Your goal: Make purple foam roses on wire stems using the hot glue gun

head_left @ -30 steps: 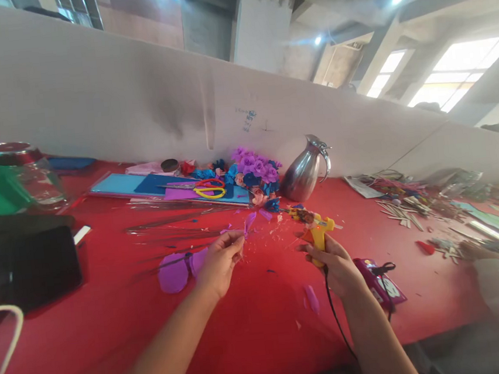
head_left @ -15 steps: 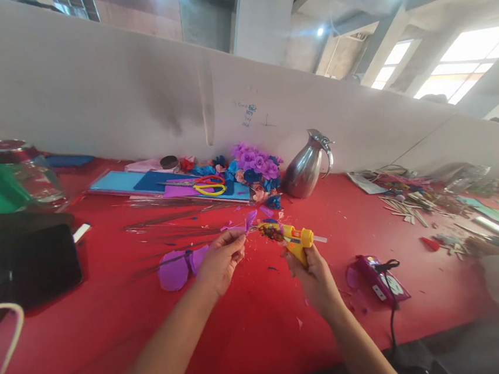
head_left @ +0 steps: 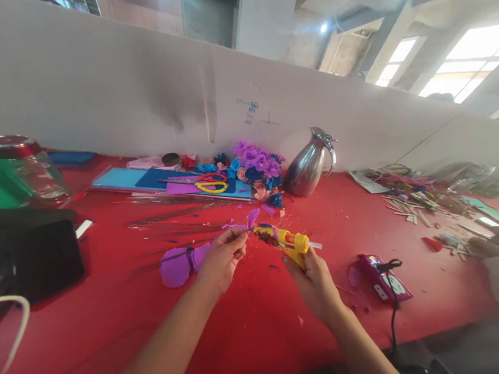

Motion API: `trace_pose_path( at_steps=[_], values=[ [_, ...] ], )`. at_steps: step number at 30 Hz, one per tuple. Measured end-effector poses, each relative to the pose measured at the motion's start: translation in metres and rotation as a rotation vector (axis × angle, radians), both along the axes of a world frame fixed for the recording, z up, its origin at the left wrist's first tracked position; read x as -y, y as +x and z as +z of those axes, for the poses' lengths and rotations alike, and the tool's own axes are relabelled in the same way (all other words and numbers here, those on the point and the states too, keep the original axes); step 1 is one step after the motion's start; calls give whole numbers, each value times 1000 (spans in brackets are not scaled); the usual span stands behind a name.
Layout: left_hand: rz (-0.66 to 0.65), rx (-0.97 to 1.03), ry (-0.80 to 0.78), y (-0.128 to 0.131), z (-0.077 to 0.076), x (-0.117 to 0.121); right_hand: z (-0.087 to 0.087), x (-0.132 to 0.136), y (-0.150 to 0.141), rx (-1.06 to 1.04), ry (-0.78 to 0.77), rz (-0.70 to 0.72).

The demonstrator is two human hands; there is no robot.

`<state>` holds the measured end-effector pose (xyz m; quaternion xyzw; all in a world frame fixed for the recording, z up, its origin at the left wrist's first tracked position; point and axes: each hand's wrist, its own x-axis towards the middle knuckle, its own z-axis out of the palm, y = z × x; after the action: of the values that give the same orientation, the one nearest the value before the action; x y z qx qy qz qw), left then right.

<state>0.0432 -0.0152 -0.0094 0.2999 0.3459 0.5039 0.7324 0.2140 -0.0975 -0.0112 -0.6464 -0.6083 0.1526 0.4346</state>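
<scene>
My right hand (head_left: 314, 283) is wrapped round the handle of a yellow glue gun (head_left: 292, 243), with a clear glue stick jutting from its back end. The gun's nozzle end, smeared with dark brown residue, points left at a purple paper petal (head_left: 253, 217). Between the thumb and fingers of my left hand (head_left: 223, 257) that petal is pinched; it appears to be on a thin stem, mostly hidden by the fingers. The nozzle tip is at or very close to the petal's base; contact is too small to tell. Purple paper pieces (head_left: 175, 269) lie beside my left wrist.
Scissors (head_left: 209, 183) rest on blue paper sheets, beside a bunch of paper flowers (head_left: 258, 162). Behind stands a metal jug (head_left: 309, 163). A purple box with a black cable (head_left: 384, 278) sits right; another person's hand (head_left: 497, 245) is at far right. Thin wires (head_left: 169, 224) lie left.
The glue gun has shifted slightly left and tilted, its nozzle closer to the petal's base. My left hand keeps its pinch. The other person's hand at far right has moved.
</scene>
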Motion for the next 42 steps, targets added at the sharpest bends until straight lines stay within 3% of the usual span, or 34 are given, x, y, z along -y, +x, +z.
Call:
trace_pose_path(
  at_steps=[8,13,18,21,24,27,31,33,36,39,42],
  values=[
    [-7,1,-4,0,0,0,4,0,-1,64,26,-13],
    [1,14,-13,0,-2,-1,5,2,6,-68,24,-48],
    [5,37,-62,1,-1,-2,1,-14,41,-339,8,-95],
    [5,40,-66,1,1,0,-8,-31,70,-405,-128,-153],
    [24,35,-3,1,2,1,-18,-43,96,-234,-300,-304],
    [39,11,80,0,2,1,-22,-45,111,12,-371,-439],
    [71,-10,132,0,1,3,-11,-37,102,406,-385,-575],
    [81,-21,137,1,2,4,-2,-36,80,427,-239,-517],
    [83,-12,139,1,3,6,11,-41,30,31,-33,-77],
    [67,-1,147,2,4,8,17,-51,-20,-393,-71,221],
    [54,5,152,2,4,8,14,-61,-51,-644,-85,274]
  ],
)
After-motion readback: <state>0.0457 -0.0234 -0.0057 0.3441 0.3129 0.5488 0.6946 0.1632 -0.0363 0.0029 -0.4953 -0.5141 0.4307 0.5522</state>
